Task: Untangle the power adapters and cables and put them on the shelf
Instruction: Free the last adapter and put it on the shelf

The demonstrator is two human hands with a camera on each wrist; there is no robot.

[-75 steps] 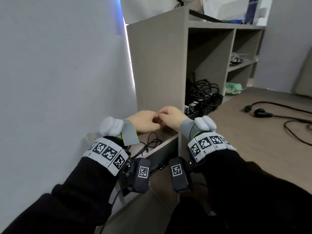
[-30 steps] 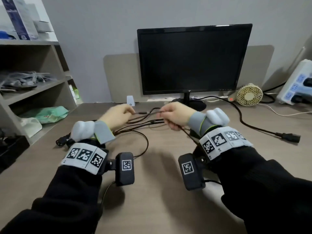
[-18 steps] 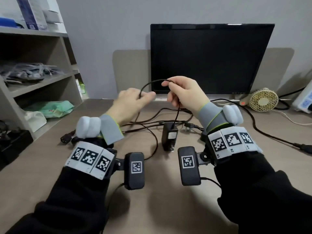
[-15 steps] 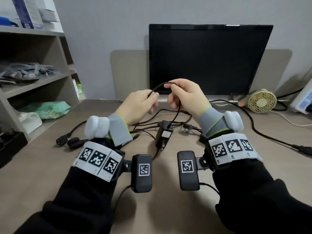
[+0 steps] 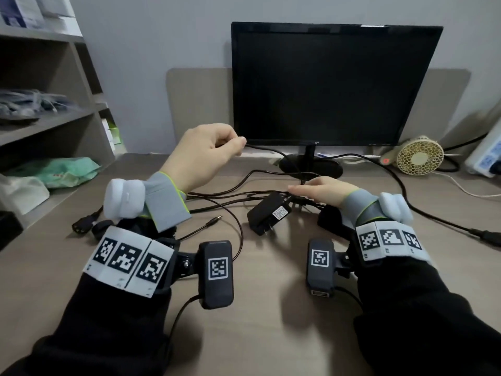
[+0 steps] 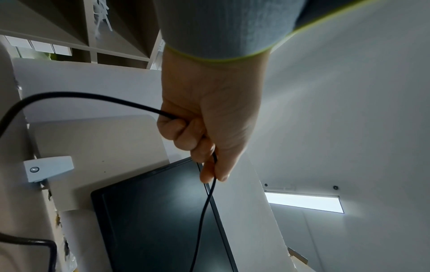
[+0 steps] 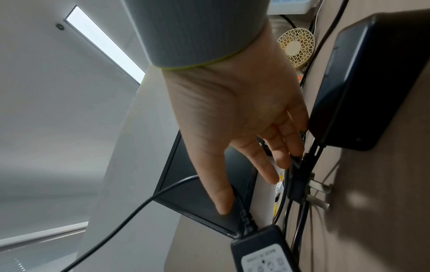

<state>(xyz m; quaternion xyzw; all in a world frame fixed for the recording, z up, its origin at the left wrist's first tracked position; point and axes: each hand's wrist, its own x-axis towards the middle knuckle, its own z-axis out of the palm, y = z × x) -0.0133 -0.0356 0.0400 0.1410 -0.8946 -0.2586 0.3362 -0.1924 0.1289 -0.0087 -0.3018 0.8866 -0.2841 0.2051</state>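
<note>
Since half a second ago our right hand [image 5: 324,189] has dropped from the raised loop to the desk [image 5: 271,308], where from the head view its straight fingers reach the tangle beside the small adapter [image 5: 268,214], while our left hand [image 5: 206,156] holds the thin cable [image 5: 267,151] lifted. Our left wrist view shows the fingers [image 6: 184,134] curled round that cable. In our right wrist view the spread fingers [image 7: 279,145] touch the plug [image 7: 300,182]; we should pin it and draw the cable out slowly.
</note>
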